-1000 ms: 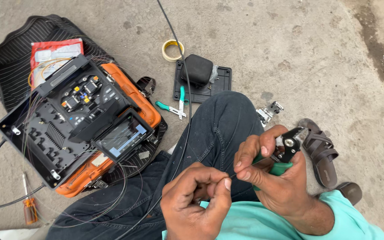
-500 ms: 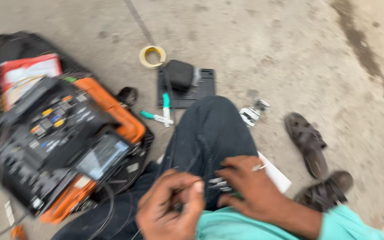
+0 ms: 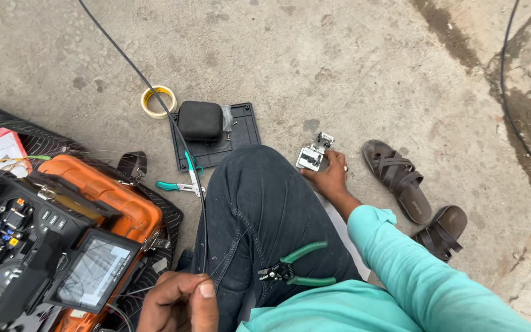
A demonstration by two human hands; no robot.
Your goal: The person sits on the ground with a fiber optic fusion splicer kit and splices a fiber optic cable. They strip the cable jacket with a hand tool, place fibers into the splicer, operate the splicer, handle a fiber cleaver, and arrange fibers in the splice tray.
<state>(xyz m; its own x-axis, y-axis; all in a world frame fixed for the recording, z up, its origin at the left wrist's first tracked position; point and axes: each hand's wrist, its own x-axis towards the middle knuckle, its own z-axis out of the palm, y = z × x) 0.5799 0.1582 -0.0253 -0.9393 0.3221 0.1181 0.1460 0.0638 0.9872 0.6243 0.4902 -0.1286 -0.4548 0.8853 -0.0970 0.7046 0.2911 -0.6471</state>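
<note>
concrete floor [image 3: 339, 55] lies under everything, grey and stained. the right hand [image 3: 329, 177] reaches out past the bent knee and rests its fingers on a small silver metal tool [image 3: 312, 155] that sits on the floor; the fingers curl round the tool's near edge, touching it, though i cannot tell if they truly grip it. the left hand [image 3: 179, 301] is low in view, thumb pressed to the fingertips, pinching a thin black cable [image 3: 173, 126] that runs up across the floor and out of the top edge. green-handled pliers [image 3: 295, 270] lie loose on the dark trouser leg, between the two hands. to the left stands an orange and black machine [image 3: 62, 240] with a small screen, on a black mat. beyond the knee are a black tray [image 3: 244, 132] holding a black pouch [image 3: 200, 120], a roll of yellow tape [image 3: 158, 101] and green-handled scissors [image 3: 182, 184]. two brown sandals [image 3: 413, 197] lie near the right hand
</note>
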